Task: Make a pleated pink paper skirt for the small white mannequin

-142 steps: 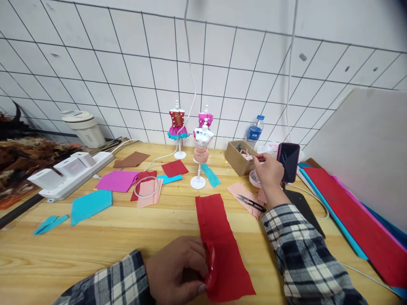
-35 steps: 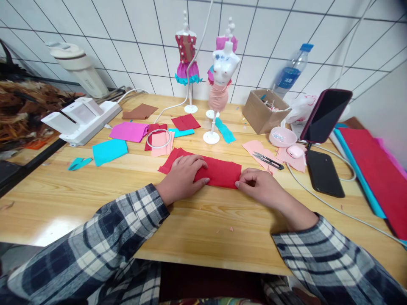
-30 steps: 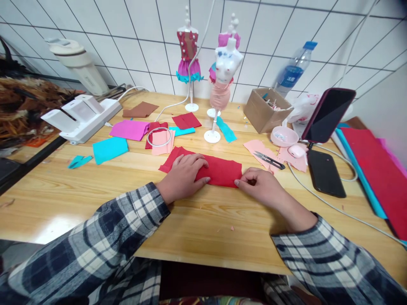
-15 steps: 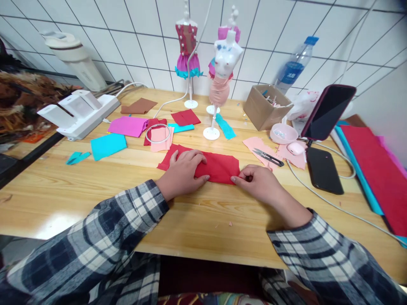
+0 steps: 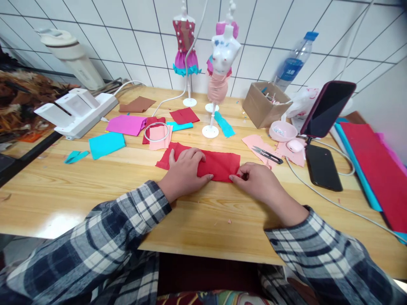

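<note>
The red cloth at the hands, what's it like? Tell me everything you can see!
The red cloth is a plain strip that looks like thin fabric, lightly creased, with slightly uneven edges. It lies mostly flat on the wooden table, its long side running left to right. Its left end looks folded or layered. The left hand rests on it, hiding part of it, while the right hand pinches its near right corner.

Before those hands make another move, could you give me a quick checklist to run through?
1. Left hand resting on the red cloth: ok.
2. Right hand pinching the cloth's near right corner: ok.
3. Black-handled snips apart from both hands: ok.
4. Scraps swept away: not ok, a small pink scrap lies nearer the wearer than the cloth.
5. Anything hidden beneath the left palm: cannot tell.
</note>
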Demonstrator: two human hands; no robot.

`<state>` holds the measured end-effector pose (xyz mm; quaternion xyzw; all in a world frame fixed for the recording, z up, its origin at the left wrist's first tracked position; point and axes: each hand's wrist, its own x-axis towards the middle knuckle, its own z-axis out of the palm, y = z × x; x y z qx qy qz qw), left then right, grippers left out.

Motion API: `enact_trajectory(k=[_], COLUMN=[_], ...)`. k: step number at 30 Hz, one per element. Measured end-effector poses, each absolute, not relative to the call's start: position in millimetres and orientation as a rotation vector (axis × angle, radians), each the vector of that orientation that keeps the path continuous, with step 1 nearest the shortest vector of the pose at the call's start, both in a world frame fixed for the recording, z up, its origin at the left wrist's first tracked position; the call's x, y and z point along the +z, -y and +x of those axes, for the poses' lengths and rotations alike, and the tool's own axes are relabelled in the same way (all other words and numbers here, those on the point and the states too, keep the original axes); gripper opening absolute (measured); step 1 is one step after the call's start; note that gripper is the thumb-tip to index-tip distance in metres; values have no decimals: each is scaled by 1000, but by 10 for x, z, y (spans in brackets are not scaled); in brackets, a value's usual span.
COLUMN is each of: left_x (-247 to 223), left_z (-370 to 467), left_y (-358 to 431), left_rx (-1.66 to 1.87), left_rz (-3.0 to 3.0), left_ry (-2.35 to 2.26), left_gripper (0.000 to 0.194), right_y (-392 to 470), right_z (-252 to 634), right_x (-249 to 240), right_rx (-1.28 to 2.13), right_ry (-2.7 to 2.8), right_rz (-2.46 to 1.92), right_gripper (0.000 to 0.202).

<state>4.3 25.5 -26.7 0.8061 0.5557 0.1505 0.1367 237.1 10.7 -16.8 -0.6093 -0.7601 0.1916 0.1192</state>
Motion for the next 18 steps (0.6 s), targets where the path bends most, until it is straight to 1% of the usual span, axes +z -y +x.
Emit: enact_trajectory(k=[4,9,14,18], left_x=[-298,-267,-250,-261], left_z=[34,47,51,44], left_y=[-259,-251,-247,-248], left_rx=[417,327,302,313], left_rz=[2311,2259,2246,2253], left_ry=[-1615,-1628,-1647,-1652], left_gripper=[46,56,59,58], right_y=[-105,-57,-7,10], right_z=[2361,2341,2375,2447], right_x=[-171,-147,-92,-40], right_rx=[458,427,350,255], right_ry=[2255,2252,2242,2216], right_rz=[-1746,-1786,-1903,-1889], right_gripper=[34,32,30,14])
